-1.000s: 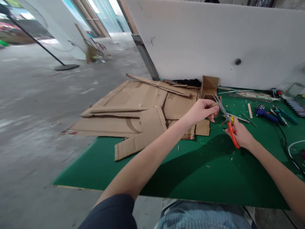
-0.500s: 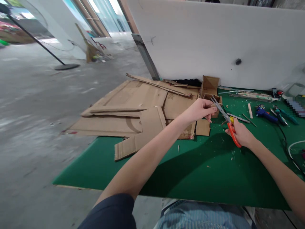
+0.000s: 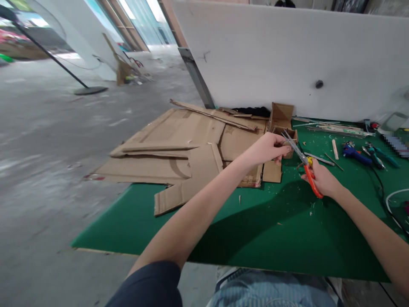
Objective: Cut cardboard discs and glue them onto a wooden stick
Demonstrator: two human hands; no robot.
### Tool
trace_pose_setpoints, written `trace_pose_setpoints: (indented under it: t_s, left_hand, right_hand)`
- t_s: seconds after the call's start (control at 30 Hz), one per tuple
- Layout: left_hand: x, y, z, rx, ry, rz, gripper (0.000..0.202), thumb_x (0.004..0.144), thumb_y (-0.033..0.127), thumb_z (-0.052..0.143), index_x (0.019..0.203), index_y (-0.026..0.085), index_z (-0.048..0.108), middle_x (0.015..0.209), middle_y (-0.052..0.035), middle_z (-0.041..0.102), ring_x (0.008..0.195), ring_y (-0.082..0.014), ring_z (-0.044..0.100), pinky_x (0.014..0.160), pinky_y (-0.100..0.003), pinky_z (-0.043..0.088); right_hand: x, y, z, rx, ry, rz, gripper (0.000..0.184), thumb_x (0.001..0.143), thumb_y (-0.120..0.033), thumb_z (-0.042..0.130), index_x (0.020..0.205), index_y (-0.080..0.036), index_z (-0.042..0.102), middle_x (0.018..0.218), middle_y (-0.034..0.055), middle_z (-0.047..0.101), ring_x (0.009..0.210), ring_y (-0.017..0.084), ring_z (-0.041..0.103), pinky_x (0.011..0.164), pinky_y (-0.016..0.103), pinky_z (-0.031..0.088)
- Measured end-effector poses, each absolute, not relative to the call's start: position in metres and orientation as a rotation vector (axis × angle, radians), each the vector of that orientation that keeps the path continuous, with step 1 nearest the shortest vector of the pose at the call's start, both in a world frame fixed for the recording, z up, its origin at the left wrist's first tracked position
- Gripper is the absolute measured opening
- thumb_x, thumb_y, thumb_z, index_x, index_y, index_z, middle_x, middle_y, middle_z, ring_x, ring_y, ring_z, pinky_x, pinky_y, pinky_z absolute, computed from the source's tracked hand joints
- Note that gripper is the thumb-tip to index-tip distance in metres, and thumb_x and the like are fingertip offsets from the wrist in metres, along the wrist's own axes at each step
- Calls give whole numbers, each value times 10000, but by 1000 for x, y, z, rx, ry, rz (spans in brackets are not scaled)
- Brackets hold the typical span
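Note:
My right hand (image 3: 326,179) grips scissors (image 3: 312,182) by their orange handles. The metal blades point up and to the left, slightly apart at the tips. Close beside the blades is my left hand (image 3: 271,147), its thumb and fingers pinched together. Whatever lies between those fingers is too small to make out. Behind both hands stands a small open cardboard box (image 3: 283,110) with a raised flap, partly covered by my left hand and the blades.
Flat cardboard pieces (image 3: 204,166) cover the green table's (image 3: 108,226) left part. To the right lie a blue-handled tool (image 3: 356,153), green-handled pliers (image 3: 385,155), a wooden stick (image 3: 335,149) and thin strips (image 3: 341,128). A white panel (image 3: 271,51) stands along the back.
Both hands stay almost in place, with the scissors still beside my left fingers. The whole view has shifted very slightly.

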State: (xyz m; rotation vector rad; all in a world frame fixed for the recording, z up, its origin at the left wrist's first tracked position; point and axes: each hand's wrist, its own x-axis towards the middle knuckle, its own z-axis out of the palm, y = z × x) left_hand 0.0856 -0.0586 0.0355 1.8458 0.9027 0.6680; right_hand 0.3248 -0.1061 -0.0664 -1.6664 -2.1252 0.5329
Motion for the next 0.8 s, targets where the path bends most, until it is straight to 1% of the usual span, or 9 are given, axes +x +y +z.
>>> trace_pose_setpoints:
  t_s: [0.07, 0.17, 0.3, 0.4, 0.53, 0.67, 0.8]
  left_hand:
    - [88, -60, 34, 1775, 892, 681, 180, 896, 194, 569, 740, 116, 614, 559, 24, 546, 429, -36, 496, 464, -174, 411]
    - [95, -60, 28, 1650, 839, 777, 228, 938, 234, 512, 752, 128, 589, 581, 37, 498, 432, -30, 460, 450, -174, 396]
    - [98, -61, 22, 1775, 859, 855, 289, 954, 285, 475, 709, 147, 541, 536, 44, 483, 410, -43, 464, 452, -183, 380]
    - [96, -62, 25, 1926, 910, 822, 268, 944, 269, 471, 725, 144, 562, 519, 39, 508, 399, -53, 486, 455, -187, 368]
    - [93, -65, 31, 2032, 930, 797, 214, 917, 232, 485, 786, 132, 620, 576, 32, 543, 401, -53, 504, 440, -188, 354]
    - [91, -65, 33, 2056, 924, 775, 205, 911, 223, 498, 798, 126, 639, 547, 44, 516, 397, -51, 494, 426, -184, 330]
    - [87, -62, 35, 2084, 880, 756, 209, 910, 225, 503, 773, 126, 625, 518, 50, 499, 402, -54, 494, 432, -185, 331]
  right_hand:
    - [324, -106, -66, -1672, -2091, 536, 306, 857, -458, 559, 1003, -229, 417, 789, 38, 615, 737, 256, 638, 648, 352, 452]
    - [322, -109, -62, -1661, -2046, 572, 306, 873, -463, 523, 1041, -228, 422, 724, 5, 582, 658, 229, 599, 606, 335, 433]
    - [320, -113, -57, -1647, -2059, 606, 339, 885, -491, 488, 1079, -227, 405, 700, -16, 546, 596, 205, 554, 570, 322, 419]
    - [319, -117, -55, -1650, -2101, 574, 361, 883, -513, 480, 1086, -229, 389, 763, 5, 556, 624, 208, 551, 588, 334, 435]
    - [322, -116, -56, -1648, -2127, 585, 324, 885, -495, 476, 1046, -234, 372, 784, 18, 567, 648, 221, 569, 601, 346, 447]
    - [325, -111, -62, -1637, -2112, 621, 317, 871, -473, 511, 1018, -236, 359, 809, 36, 600, 718, 253, 628, 634, 359, 460]
    - [326, -108, -68, -1634, -2122, 548, 325, 865, -484, 518, 1005, -233, 366, 839, 65, 625, 777, 285, 646, 668, 383, 465]
